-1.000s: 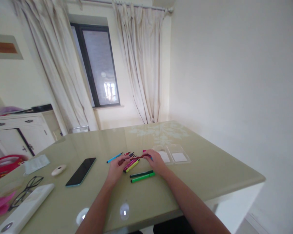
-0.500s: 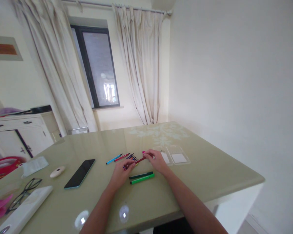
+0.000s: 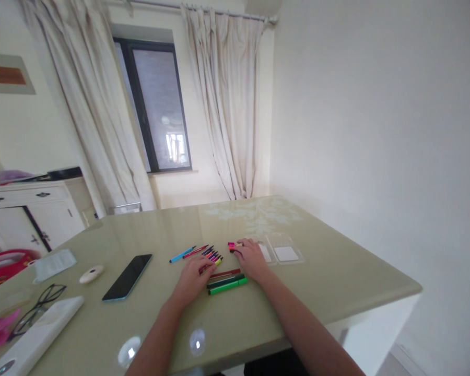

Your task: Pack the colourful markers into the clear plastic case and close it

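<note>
Marker cluster [image 3: 215, 256] at frame centre, partly hidden under left hand [image 3: 194, 272].
Cannot count it fully; can count three markers [image 3: 225, 282] just below. Cannot make out grip, wide or narrow, of left or right hand [image 3: 251, 257].

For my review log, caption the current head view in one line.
Left hand at a bunch of pens, right hand by a clear case, phone farther left on the table.

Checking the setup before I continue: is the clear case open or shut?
Open: the case lies flat, its halves side by side on the table, one partly hidden by the right hand.
</note>
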The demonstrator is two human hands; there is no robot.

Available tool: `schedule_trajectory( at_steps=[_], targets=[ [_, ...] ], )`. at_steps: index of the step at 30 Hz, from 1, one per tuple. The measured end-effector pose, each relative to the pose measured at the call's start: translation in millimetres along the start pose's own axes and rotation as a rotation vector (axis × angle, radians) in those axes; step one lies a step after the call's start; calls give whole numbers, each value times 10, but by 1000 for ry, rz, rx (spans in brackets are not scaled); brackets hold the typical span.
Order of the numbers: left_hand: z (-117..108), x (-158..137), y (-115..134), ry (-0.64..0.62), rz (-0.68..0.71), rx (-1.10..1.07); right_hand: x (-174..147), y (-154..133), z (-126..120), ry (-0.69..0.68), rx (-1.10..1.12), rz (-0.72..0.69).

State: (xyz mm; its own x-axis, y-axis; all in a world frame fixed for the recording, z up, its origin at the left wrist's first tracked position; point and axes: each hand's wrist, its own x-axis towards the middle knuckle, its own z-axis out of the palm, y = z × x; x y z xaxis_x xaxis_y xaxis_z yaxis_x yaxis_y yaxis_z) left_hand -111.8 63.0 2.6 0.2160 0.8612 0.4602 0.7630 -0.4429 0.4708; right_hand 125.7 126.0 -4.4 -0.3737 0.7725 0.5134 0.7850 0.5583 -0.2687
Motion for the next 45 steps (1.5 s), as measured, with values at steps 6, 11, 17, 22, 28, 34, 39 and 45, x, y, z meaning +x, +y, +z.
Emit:
schedule_trajectory(
  at_steps=[6,11,17,22,28,34,39,45],
  targets=[
    [-110,-18,-295,135,-369,380,-5,-26,20,-33,-28,8],
    [-165,-35,-362,69,-390,442,-8,-42,32,-42,-60,-20],
    [-145,-21,-359,35,-355,410,-7,-47,30,-60,-35,0],
    [-166,-47,-397,31,-379,406,-1,-30,48,-92,-43,6],
    [-174,-71,-425,43,-452,353,6,-49,27,-75,-4,6],
    [-167,-66,-392,48,-481,394,23,-101,-35,-34,63,39],
    [-200,-43,-328,91,-586,303,28,-96,-19,-36,131,28],
    [-187,-57,-381,24,-534,278,18,-98,-23,-19,166,10]
  ],
)
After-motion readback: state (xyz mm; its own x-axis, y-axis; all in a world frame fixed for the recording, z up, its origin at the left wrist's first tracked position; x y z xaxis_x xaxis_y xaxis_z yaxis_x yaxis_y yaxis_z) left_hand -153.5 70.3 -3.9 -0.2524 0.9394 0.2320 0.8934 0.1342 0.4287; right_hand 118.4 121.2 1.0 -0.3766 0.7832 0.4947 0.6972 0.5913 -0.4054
